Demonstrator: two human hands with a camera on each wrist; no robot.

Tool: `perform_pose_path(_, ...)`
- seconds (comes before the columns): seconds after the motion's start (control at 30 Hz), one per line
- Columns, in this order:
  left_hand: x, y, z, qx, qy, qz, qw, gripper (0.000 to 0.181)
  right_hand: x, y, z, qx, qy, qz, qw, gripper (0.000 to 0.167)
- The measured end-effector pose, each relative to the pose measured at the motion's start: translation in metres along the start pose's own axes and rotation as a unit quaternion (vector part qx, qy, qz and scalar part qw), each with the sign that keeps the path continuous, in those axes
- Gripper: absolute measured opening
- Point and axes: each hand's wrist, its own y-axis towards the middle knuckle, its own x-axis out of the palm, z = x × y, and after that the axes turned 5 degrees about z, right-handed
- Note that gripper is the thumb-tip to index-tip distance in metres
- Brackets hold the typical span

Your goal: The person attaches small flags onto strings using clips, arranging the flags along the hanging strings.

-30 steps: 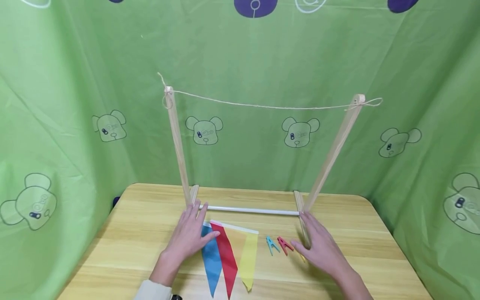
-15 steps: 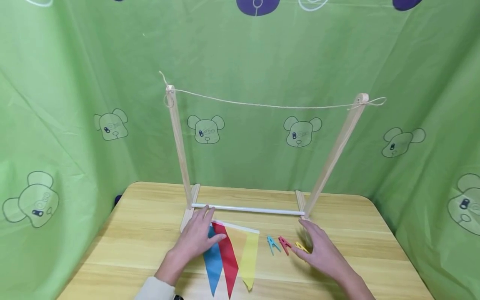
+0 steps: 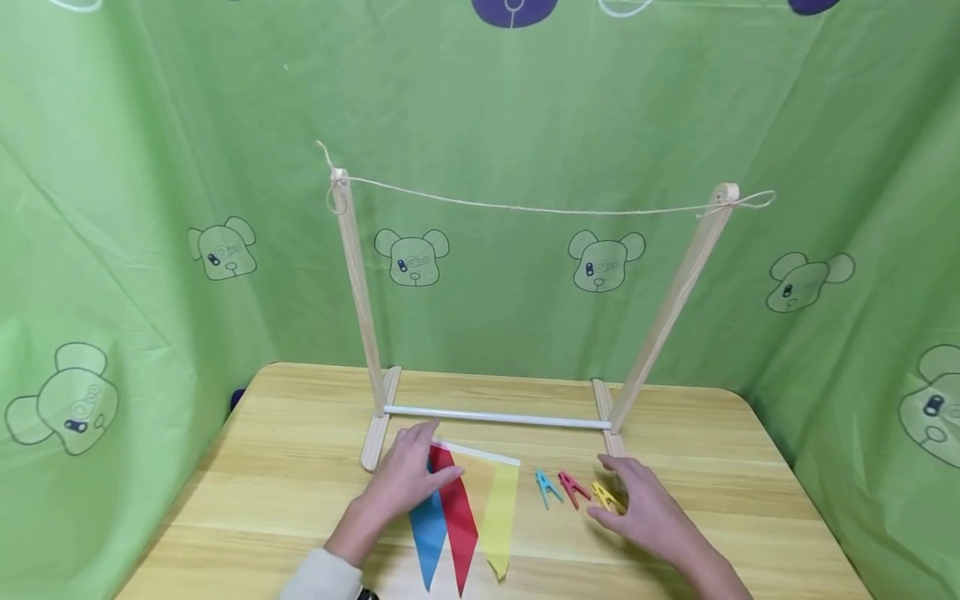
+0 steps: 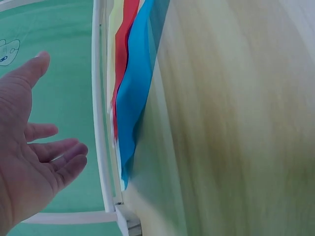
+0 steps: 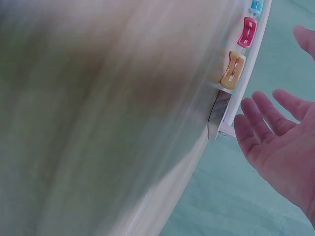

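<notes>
My left hand [image 3: 408, 473] hovers over the upper end of the blue pennant [image 3: 429, 533], its fingers relaxed and holding nothing. Beside that lie a red pennant [image 3: 457, 521] and a yellow pennant [image 3: 498, 512], with a white strip [image 3: 483, 455] along their top edge. In the left wrist view the hand [image 4: 34, 157] is apart from the pennants. My right hand [image 3: 651, 510], fingers loosely bent, is beside the yellow clothespin [image 3: 606, 497] and grips nothing. A red clothespin [image 3: 573, 489] and a blue clothespin [image 3: 548, 489] lie to its left.
Behind the hands stands a wooden frame: a left post [image 3: 358, 292], a right post [image 3: 678, 300] and a white rod [image 3: 495, 417] low between them. A slack string [image 3: 517, 207] joins the post tops. Green curtain [image 3: 487, 333] surrounds the wooden table [image 3: 225, 500].
Both hands have drawn back from the feet of the frame toward the person. The left hand has also shifted right over the blue pennant. The yellow clothespin shows more fully.
</notes>
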Motion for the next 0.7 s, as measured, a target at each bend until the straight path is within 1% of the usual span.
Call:
perform_pose_path(0.1, 0.004, 0.001, 0.001, -0.016, -0.018, -0.003, 0.9997, 0.09, -0.001, -0.001, 0.0, 0.004, -0.001, -0.008, 1.0, 0.086)
perform_pose_path(0.2, 0.009, 0.003, 0.001, -0.032, -0.047, -0.006, 0.9984, 0.088, -0.001, -0.003, -0.001, 0.006, -0.006, -0.015, 0.9999, 0.086)
perform_pose_path(0.27, 0.012, 0.004, 0.001, -0.042, -0.066, -0.006, 0.9969, 0.087, -0.001, -0.004, -0.001, 0.006, -0.011, -0.016, 0.9998, 0.085)
perform_pose_path(0.33, 0.016, 0.005, 0.001, -0.05, -0.077, -0.003, 0.9958, 0.086, 0.0, -0.004, -0.001, 0.006, -0.017, -0.015, 0.9997, 0.084)
perform_pose_path(0.57, 0.027, 0.009, 0.005, -0.072, -0.073, 0.01, 0.9947, 0.083, 0.001, -0.006, 0.0, 0.011, -0.032, -0.017, 0.9993, 0.081)
perform_pose_path(0.7, 0.031, 0.011, 0.008, -0.087, -0.06, 0.016, 0.9943, 0.082, 0.002, -0.006, 0.001, 0.015, -0.039, -0.012, 0.9991, 0.077)
